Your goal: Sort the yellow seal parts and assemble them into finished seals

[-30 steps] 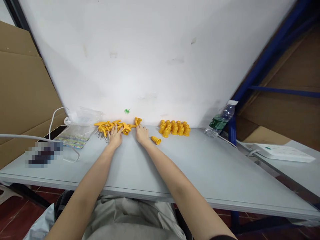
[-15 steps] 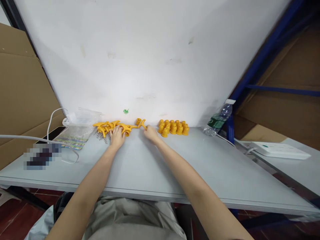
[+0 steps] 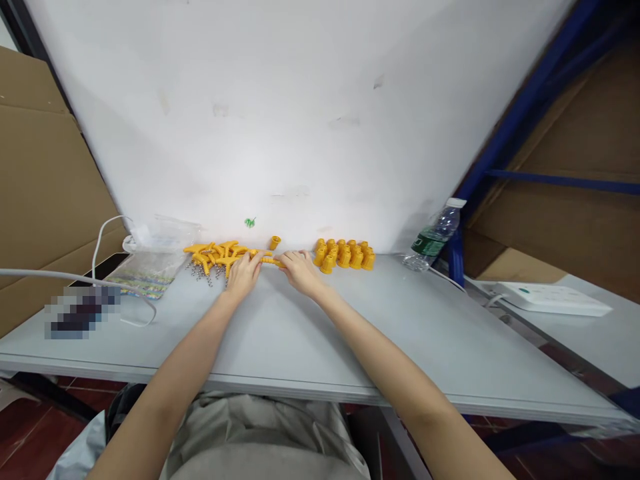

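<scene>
My left hand [image 3: 245, 275] and my right hand [image 3: 301, 272] are close together at the back of the table, fingers closed. A slim yellow piece [image 3: 271, 261], apparently a T-handled corkscrew, spans the gap between them. My right fingers wrap its right end, and my left fingertips pinch the left end. Its ends are hidden by my fingers. Just left lies a pile of yellow T-handled corkscrews [image 3: 210, 255] with metal spirals. One yellow cup-shaped cap [image 3: 275, 243] stands behind my hands. To the right, several yellow caps [image 3: 345, 255] are grouped in rows.
A white panel [image 3: 300, 133] rises behind the table [image 3: 310, 347]. Clear plastic bags [image 3: 155, 260], a white cable [image 3: 100, 243] and a pixelated item [image 3: 83, 313] lie left. At right are a plastic bottle [image 3: 433, 240], a blue frame post [image 3: 456, 257] and a white power strip [image 3: 550, 299].
My right hand has brought the yellow corkscrew closer in front of the lone cap. My left hand has moved right off the pile, and the two hands now meet at the piece.
</scene>
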Available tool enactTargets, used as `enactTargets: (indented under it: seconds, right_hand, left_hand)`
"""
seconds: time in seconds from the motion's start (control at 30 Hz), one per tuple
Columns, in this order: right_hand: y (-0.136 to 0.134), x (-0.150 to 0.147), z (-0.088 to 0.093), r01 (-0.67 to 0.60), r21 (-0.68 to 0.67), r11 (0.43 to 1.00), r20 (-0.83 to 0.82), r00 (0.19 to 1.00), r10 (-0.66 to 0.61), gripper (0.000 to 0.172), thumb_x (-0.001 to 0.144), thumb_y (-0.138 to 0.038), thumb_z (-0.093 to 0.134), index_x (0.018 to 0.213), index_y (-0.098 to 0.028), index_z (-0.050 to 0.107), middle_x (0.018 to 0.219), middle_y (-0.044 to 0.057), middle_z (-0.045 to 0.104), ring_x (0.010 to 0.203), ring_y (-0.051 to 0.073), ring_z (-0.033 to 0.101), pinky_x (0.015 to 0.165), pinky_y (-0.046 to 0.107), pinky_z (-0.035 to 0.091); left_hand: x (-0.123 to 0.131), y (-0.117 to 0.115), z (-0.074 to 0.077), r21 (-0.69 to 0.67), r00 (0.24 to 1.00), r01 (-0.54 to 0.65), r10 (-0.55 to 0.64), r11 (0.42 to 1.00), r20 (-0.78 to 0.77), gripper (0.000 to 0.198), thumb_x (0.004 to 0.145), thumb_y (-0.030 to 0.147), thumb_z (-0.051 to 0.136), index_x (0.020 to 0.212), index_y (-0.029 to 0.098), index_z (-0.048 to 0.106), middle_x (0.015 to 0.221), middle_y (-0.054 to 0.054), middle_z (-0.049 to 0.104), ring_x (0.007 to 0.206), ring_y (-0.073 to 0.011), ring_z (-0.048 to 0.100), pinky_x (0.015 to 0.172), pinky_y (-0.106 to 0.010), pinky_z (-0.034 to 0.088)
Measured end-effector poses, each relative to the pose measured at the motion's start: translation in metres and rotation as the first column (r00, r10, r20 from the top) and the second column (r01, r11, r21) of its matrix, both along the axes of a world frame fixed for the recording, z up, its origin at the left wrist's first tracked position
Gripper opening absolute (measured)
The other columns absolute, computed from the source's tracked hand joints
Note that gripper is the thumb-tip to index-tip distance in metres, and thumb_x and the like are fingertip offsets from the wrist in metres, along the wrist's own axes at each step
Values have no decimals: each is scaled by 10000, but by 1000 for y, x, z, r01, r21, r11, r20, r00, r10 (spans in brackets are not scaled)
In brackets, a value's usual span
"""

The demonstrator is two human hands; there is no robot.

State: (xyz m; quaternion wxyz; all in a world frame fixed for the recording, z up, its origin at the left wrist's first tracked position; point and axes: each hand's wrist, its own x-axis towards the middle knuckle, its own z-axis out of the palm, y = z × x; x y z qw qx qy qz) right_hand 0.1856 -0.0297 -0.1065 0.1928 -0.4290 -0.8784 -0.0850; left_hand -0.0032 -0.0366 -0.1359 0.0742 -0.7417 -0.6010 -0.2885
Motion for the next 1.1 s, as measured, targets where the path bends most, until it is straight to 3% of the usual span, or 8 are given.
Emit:
enactTargets:
  seconds: [0.23, 0.33, 0.47, 0.57, 0.67, 0.77, 0.87, 1.1]
  right_hand:
    - [5, 6, -9, 92, 128, 988, 16, 995, -95, 359, 964, -89, 303, 1107, -225, 603, 1116, 87, 662, 1038, 240, 531, 1093, 471, 169]
    - [8, 5, -12, 111, 221, 969, 1, 993, -114, 332, 953, -75, 310, 1030, -214, 601, 1053, 84, 669, 1030, 233, 532, 1118, 471, 172]
    - [13, 5, -14, 84, 370, 925, -42, 996, -74, 287, 939, -64, 327, 952, -209, 575, 960, 72, 667, 984, 225, 542, 1136, 485, 180]
    - [19, 16, -11, 149, 384, 911, -109, 987, -115, 306, 897, -16, 323, 916, -212, 558, 913, 60, 659, 925, 212, 553, 1132, 479, 207]
    - [29, 38, -4, 285, 292, 913, -236, 946, -220, 297, 848, -9, 358, 935, -200, 567, 899, 73, 657, 900, 224, 564, 1069, 469, 301]
    - [35, 67, -1, 380, 151, 912, -378, 875, -302, 211, 822, -106, 468, 969, -177, 602, 984, 110, 651, 933, 253, 567, 921, 422, 410]
    - [36, 91, -7, 454, 16, 891, -479, 786, -392, 218, 788, -209, 548, 977, -183, 652, 1082, 121, 632, 1029, 279, 537, 880, 411, 405]
    - [41, 118, -24, 497, -392, 774, -533, 563, -632, 204, 767, -307, 637, 940, -207, 677, 975, 62, 684, 958, 254, 595, 886, 436, 419]
  left_hand:
    - [9, -6, 7, -2, 961, 139, -134, 990, 242, 331, 849, 228, 559, 1176, 230, 612, 930, -27, 701, 847, -182, 656, 831, -293, 509]
    - [18, -9, 14, -118, 837, 188, -96, 975, 538, 224, 767, 178, 620, 988, 211, 627, 670, 26, 629, 596, -130, 583, 625, -244, 482]
    - [20, -12, 25, -367, 550, 442, 76, 819, 832, 16, 803, 214, 548, 799, 200, 540, 492, 62, 487, 383, -75, 400, 405, -192, 281]
    - [12, -12, 27, -486, 506, 501, 213, 716, 836, 70, 819, 235, 487, 782, 194, 529, 427, 58, 444, 328, -71, 333, 374, -189, 210]
    - [2, -8, 25, -493, 430, 519, 286, 698, 857, 103, 828, 273, 458, 784, 197, 512, 410, 56, 430, 309, -68, 293, 368, -184, 203]
    - [-3, -3, 23, -429, 247, 537, 351, 727, 903, 191, 883, 337, 367, 783, 209, 469, 415, 60, 412, 297, -70, 261, 368, -184, 217]
    - [-7, 1, 21, -381, 107, 488, 380, 785, 919, 260, 924, 362, 296, 817, 207, 475, 427, 58, 418, 292, -74, 263, 370, -184, 231]
    - [-14, 8, 18, -303, -27, 373, 336, 877, 941, 210, 932, 330, 359, 985, 210, 523, 444, 81, 412, 294, -69, 268, 372, -177, 231]
